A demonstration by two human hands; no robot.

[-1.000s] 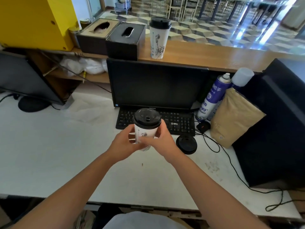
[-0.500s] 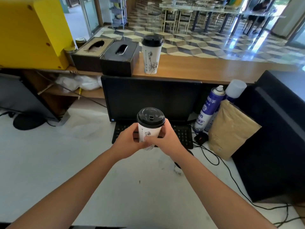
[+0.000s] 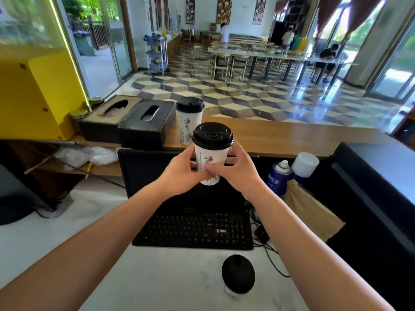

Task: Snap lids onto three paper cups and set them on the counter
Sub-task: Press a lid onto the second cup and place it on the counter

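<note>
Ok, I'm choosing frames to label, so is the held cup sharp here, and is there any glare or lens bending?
Head view: the held cup, gripped by the left hand and right hand, is sharp; the wooden counter bows from wide-angle distortion; the tiled floor shows blue-white glare at right; the far corners look soft.

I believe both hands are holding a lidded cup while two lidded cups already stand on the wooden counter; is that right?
Not quite. The head view shows only one finished cup standing on the wooden counter, not two. The rest holds: the left hand and right hand grip the held cup, lid on.
</note>
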